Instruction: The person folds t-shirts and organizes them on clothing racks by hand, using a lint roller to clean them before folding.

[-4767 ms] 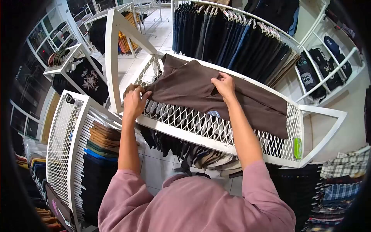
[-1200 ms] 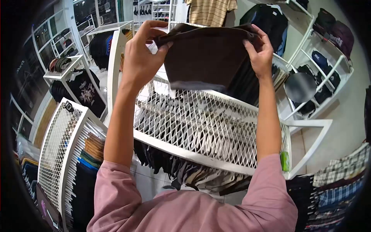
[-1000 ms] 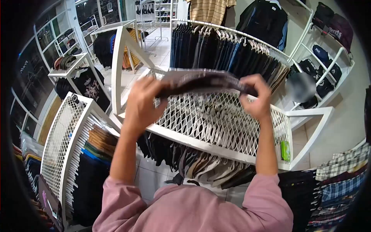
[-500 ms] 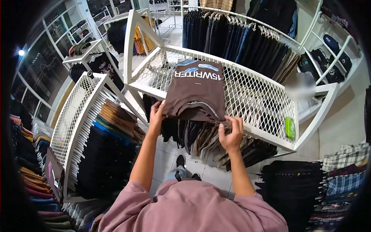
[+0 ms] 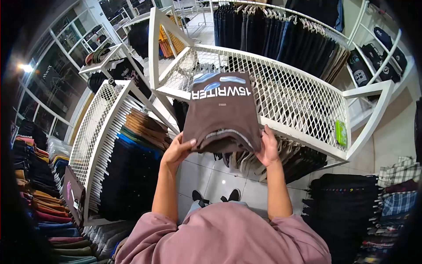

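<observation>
A folded brown T-shirt [image 5: 224, 114] with white "15WRITER" lettering and blue shapes is held out in front of me, its ribbed collar toward my body. My left hand [image 5: 178, 149] grips the near left corner, thumb on top and fingers underneath. At the near right edge, my right hand [image 5: 268, 147] holds the shirt, its fingers partly behind the fabric. Beyond the shirt's far end lies the white mesh shelf [image 5: 299, 105], which it partly covers from view.
A green packet [image 5: 340, 133] rests at the shelf's right end. Trousers [image 5: 281, 37] hang on a rail behind. To the left stands another mesh rack [image 5: 94, 127] with clothes below it. Black garments [image 5: 340, 207] and plaid shirts [image 5: 398, 202] hang at lower right.
The T-shirt has come off the shelf toward me, lifted in both hands. My right hand has closed on its right edge. My feet have shifted, now side by side.
</observation>
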A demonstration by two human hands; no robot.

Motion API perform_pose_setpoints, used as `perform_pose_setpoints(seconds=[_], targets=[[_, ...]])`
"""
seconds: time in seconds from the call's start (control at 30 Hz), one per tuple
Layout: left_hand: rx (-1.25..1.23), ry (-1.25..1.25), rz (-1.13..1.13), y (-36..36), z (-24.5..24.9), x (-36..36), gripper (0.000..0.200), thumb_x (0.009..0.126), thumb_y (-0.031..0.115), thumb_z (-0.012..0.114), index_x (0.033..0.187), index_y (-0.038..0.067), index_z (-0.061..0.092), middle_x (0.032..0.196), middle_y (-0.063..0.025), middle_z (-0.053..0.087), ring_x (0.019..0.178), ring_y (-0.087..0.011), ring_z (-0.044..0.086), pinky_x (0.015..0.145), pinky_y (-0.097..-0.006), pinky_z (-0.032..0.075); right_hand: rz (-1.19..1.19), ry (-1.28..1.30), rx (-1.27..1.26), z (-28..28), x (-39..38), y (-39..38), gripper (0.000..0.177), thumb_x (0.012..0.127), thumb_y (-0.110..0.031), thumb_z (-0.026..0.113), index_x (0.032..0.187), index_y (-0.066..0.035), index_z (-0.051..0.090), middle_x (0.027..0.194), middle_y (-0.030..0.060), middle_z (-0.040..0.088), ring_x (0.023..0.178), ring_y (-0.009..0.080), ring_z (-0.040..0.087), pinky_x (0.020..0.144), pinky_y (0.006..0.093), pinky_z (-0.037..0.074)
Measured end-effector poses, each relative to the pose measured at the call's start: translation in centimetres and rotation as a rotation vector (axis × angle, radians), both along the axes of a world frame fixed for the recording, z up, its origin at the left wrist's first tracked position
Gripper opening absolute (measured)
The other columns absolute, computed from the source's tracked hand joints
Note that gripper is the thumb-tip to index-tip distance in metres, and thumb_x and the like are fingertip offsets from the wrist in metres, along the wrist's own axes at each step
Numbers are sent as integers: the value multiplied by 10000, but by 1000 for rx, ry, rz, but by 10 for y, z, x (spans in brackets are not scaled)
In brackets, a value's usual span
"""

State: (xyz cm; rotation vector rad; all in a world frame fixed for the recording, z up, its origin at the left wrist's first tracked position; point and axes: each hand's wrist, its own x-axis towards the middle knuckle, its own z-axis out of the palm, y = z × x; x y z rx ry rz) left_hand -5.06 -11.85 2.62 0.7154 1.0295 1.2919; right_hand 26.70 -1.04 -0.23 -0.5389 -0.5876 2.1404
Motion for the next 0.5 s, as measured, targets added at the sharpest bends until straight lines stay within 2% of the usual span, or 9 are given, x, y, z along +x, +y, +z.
perform_pose_setpoints(seconds=[0.07, 0.1, 0.13, 0.2, 0.27, 0.33, 0.4, 0.43, 0.5], targets=[[90, -239, -160, -25, -22, -24, 713, 869, 166, 767, 1473, -19, 436, 1396, -151, 586, 1259, -263, 601, 1086, -402, 473, 43, 36, 5, 1, -8, -2, 597, 1015, -437, 582, 1411, 6, 528, 1379, 129, 611, 1252, 232, 597, 1073, 392, 474], [66, -353, -141, -24, -28, -25, 756, 860, 197, 754, 1501, -13, 414, 1437, -167, 555, 1294, -279, 578, 1108, -409, 452, 14, -96, 13, 11, -14, -9, 575, 1011, -407, 598, 1397, 15, 539, 1359, 133, 622, 1224, 229, 614, 1058, 383, 486], [-158, -403, -4, -22, -23, -25, 675, 889, 224, 726, 1468, -1, 461, 1415, -154, 570, 1275, -256, 586, 1095, -396, 464, -12, -231, 21, 17, -22, -15, 553, 1006, -377, 613, 1382, 24, 550, 1339, 136, 634, 1196, 226, 632, 1043, 375, 497], [-192, -329, 105, -8, -28, -19, 628, 875, 190, 746, 1427, 10, 506, 1359, -131, 607, 1222, -229, 612, 1074, -386, 480, 94, -212, 10, 10, -35, -13, 503, 991, -311, 642, 1356, 28, 574, 1307, 133, 652, 1152, 219, 652, 1010, 359, 515], [-164, -152, 27, -12, -21, -24, 612, 854, 148, 772, 1399, 11, 529, 1301, -109, 638, 1169, -206, 633, 1059, -374, 487, 71, -347, 83, 13, -49, -18, 492, 989, -280, 636, 1358, 37, 566, 1302, 132, 652, 1137, 232, 656, 997, 353, 520], [33, -171, -157, -40, -17, -48, 682, 829, 157, 785, 1425, -2, 494, 1298, -124, 639, 1171, -230, 643, 1018, -371, 520, 57, -406, 161, 13, -63, -28, 448, 981, -250, 641, 1325, 33, 589, 1277, 139, 664, 1109, 237, 669, 986, 359, 528], [31, -347, -137, -56, -13, -65, 656, 846, 168, 794, 1418, 12, 513, 1278, -108, 650, 1157, -220, 641, 1013, -366, 516, 118, -295, 10, 16, -81, -39, 419, 975, -206, 634, 1314, 37, 591, 1260, 144, 670, 1094, 253, 676, 962, 372, 544], [-164, -395, -18, -58, -16, -74, 643, 869, 220, 791, 1411, 18, 511, 1266, -102, 653, 1140, -219, 645, 1000, -370, 522, 145, -261, -114, 14, -94, -43, 450, 934, -189, 667, 1316, 37, 590, 1231, 155, 679, 1089, 265, 683, 950, 373, 547], [-76, -290, -1, -65, -29, -87, 615, 858, 224, 814, 1369, 22, 539, 1239, -94, 665, 1107, -208, 656, 974, -362, 535, 151, -333, -13, 6, -129, -57, 451, 928, -165, 657, 1325, 34, 580, 1228, 158, 680, 1080, 270, 686, 945, 377, 552]])
